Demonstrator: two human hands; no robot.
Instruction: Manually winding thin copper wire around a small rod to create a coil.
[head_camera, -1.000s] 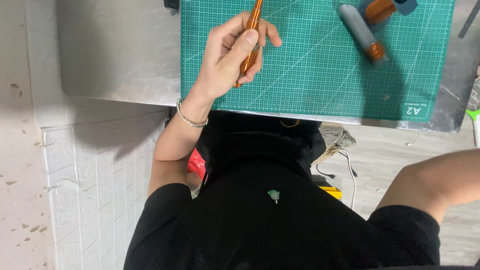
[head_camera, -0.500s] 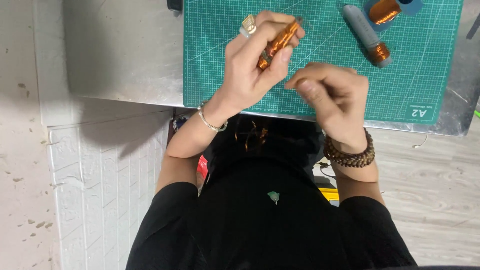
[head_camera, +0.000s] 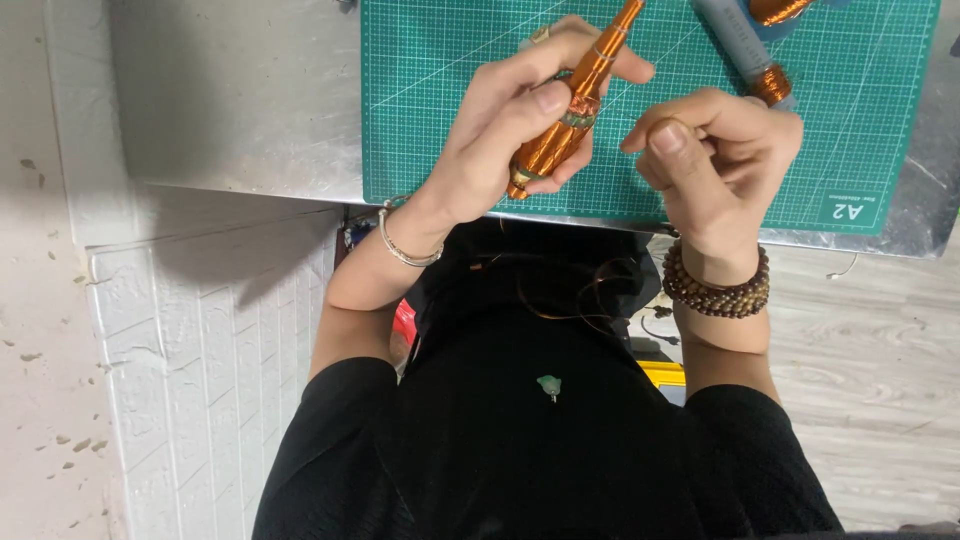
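The left hand (head_camera: 520, 130) is clamped around a copper-wound rod (head_camera: 570, 105), thumb pressed on its thicker lower part, fingers wrapped behind it. The rod slants up over the green cutting mat (head_camera: 440, 100), and its thin upper end is cut off by the top edge of the picture. The right hand (head_camera: 715, 150) hovers just beside it with thumb and fingers pinched together; whether they grip a strand of wire is too fine to tell. A grey tube (head_camera: 745, 55) with copper winding at its end lies on the mat beyond the right hand, partly out of frame. Loose copper wire (head_camera: 560, 300) loops over the black clothing below the worktop (head_camera: 240, 90) edge.
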